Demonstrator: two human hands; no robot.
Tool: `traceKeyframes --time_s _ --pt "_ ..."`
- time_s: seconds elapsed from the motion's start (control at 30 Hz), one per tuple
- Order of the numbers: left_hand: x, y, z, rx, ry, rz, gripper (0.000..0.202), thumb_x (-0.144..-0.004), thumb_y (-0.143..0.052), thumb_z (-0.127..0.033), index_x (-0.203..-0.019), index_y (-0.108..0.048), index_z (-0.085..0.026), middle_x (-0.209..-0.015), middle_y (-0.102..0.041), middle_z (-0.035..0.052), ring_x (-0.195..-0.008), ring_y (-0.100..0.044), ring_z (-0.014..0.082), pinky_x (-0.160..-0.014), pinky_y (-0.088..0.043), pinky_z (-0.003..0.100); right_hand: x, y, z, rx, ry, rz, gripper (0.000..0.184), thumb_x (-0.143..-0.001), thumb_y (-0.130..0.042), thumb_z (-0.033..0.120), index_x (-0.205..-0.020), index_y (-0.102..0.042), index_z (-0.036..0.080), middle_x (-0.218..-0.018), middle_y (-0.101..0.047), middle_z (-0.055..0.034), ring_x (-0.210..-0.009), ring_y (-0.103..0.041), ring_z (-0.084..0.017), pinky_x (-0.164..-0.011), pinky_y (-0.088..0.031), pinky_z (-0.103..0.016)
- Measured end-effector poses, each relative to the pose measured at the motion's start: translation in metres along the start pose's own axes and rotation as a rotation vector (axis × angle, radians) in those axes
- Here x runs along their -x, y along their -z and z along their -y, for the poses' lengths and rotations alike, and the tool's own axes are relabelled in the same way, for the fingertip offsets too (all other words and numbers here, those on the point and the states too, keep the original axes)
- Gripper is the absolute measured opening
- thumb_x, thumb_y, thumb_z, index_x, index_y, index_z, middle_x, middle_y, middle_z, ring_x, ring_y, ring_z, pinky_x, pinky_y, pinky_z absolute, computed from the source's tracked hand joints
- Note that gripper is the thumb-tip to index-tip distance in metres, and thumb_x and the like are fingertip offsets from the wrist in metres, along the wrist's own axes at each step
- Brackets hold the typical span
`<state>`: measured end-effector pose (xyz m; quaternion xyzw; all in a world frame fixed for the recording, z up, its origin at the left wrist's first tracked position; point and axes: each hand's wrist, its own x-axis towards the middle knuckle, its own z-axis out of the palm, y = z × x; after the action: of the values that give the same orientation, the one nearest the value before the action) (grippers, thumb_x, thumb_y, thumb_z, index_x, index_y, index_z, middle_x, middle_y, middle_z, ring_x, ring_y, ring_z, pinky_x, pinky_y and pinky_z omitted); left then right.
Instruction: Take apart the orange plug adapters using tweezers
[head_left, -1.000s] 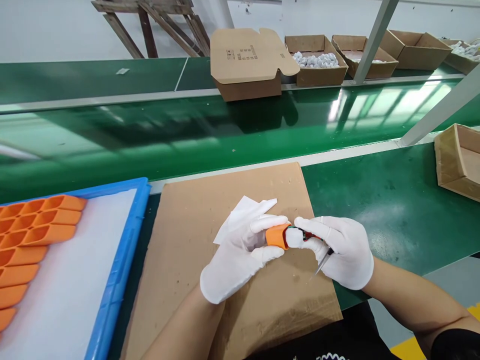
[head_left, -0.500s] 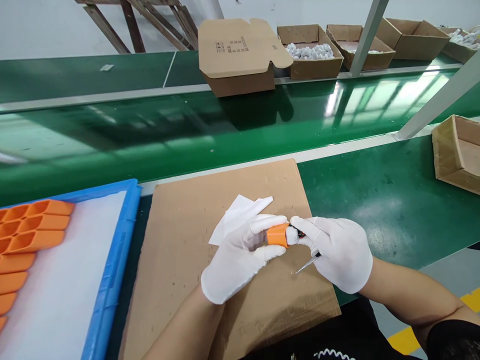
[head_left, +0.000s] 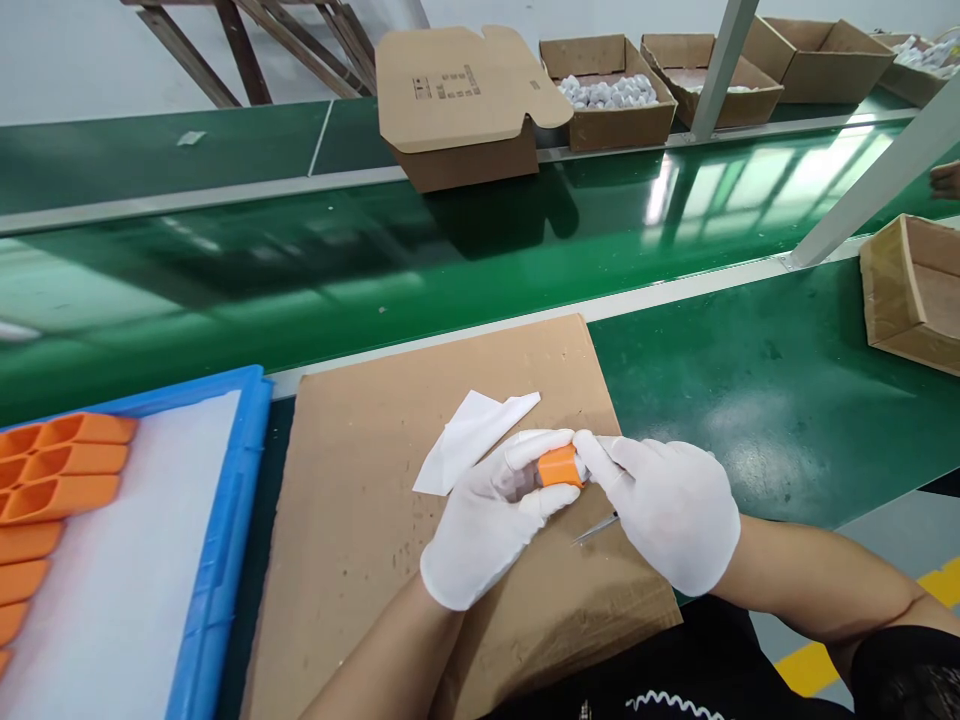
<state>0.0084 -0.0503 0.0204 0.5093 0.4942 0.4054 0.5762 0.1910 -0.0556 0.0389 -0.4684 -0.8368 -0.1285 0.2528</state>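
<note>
My left hand [head_left: 487, 520], in a white glove, grips a small orange plastic housing [head_left: 559, 466] between thumb and fingers over the cardboard sheet. My right hand [head_left: 667, 505], gloved too, has its thumb and fingertips closed at the housing's right end, where a bit of white material [head_left: 582, 466] shows. Tucked under the right palm, metal tweezers [head_left: 596, 529] point down to the left; their rear end is hidden. Folded white paper [head_left: 472, 435] lies on the cardboard just behind my left hand.
A blue tray [head_left: 217, 560] at left holds several orange housings [head_left: 67, 460] on a white liner. Below my hands is a cardboard sheet [head_left: 360, 480] on the green bench. Cardboard boxes [head_left: 622, 130] stand along the back; another box [head_left: 892, 290] is at right. A person's hand [head_left: 946, 180] shows at the far right edge.
The right fingers have moved left against the housing's end, and the white piece and dark part there now show less. Another person's hand has appeared at the far right.
</note>
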Motion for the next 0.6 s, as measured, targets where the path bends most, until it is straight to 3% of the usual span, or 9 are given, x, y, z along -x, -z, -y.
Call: traceKeyframes --time_s 0.1,0.23,0.3,0.4,0.47,0.6 --pt "-0.001 -0.006 0.002 0.036 0.087 -0.009 0.039 -0.071 -0.085 -0.036 -0.107 -0.076 -0.022 -0.118 -0.074 0.0092 -0.111 -0.068 0.0305 -0.099 -0.057 0.042 0.000 0.002 0.003 0.048 -0.005 0.122 0.029 -0.084 -0.061 0.013 -0.110 -0.070 0.020 -0.064 -0.064 -0.0012 -0.050 -0.053 -0.015 -0.042 -0.024 -0.036" --pt "-0.004 -0.009 0.004 0.105 0.138 -0.060 0.034 -0.067 -0.086 -0.027 -0.099 -0.079 -0.020 -0.112 -0.076 0.0093 -0.107 -0.069 0.0295 -0.098 -0.057 0.041 -0.003 0.005 -0.006 -0.122 0.082 0.412 0.065 -0.073 -0.069 0.017 -0.136 -0.056 0.014 -0.093 -0.072 -0.0067 -0.069 -0.063 -0.020 -0.042 -0.036 -0.034" --pt "-0.006 -0.008 0.004 0.158 0.083 -0.099 0.037 -0.063 -0.089 -0.023 -0.099 -0.080 -0.023 -0.107 -0.077 0.0073 -0.097 -0.071 0.0260 -0.088 -0.061 0.037 -0.004 0.002 -0.013 -0.355 0.025 0.352 0.062 -0.080 -0.067 0.020 -0.140 -0.052 0.017 -0.108 -0.072 -0.0071 -0.084 -0.067 -0.021 -0.053 -0.050 -0.031" --pt "-0.007 -0.008 0.004 0.236 -0.056 -0.156 0.038 -0.058 -0.091 -0.017 -0.094 -0.081 -0.025 -0.094 -0.077 0.0042 -0.081 -0.071 0.0203 -0.073 -0.063 0.032 -0.003 -0.006 -0.016 -0.686 -0.117 0.064 0.044 -0.090 -0.068 0.026 -0.133 -0.058 0.026 -0.113 -0.074 -0.0035 -0.097 -0.071 -0.018 -0.078 -0.059 -0.028" --pt "-0.007 -0.009 0.003 0.277 -0.090 -0.142 0.038 -0.058 -0.092 -0.013 -0.092 -0.080 -0.024 -0.083 -0.076 0.0028 -0.074 -0.070 0.0179 -0.069 -0.063 0.030 -0.002 -0.012 -0.014 -0.795 -0.181 -0.061 0.037 -0.087 -0.074 0.026 -0.123 -0.065 0.028 -0.106 -0.076 -0.0012 -0.093 -0.072 -0.016 -0.081 -0.060 -0.027" --pt "-0.005 -0.013 0.002 0.337 -0.008 -0.075 0.039 -0.056 -0.093 -0.011 -0.090 -0.077 -0.020 -0.081 -0.075 0.0030 -0.072 -0.069 0.0158 -0.067 -0.062 0.028 -0.001 -0.019 -0.012 -0.884 -0.166 -0.109 0.026 -0.087 -0.072 0.016 -0.111 -0.072 0.027 -0.103 -0.077 -0.0010 -0.091 -0.074 -0.015 -0.081 -0.062 -0.027"
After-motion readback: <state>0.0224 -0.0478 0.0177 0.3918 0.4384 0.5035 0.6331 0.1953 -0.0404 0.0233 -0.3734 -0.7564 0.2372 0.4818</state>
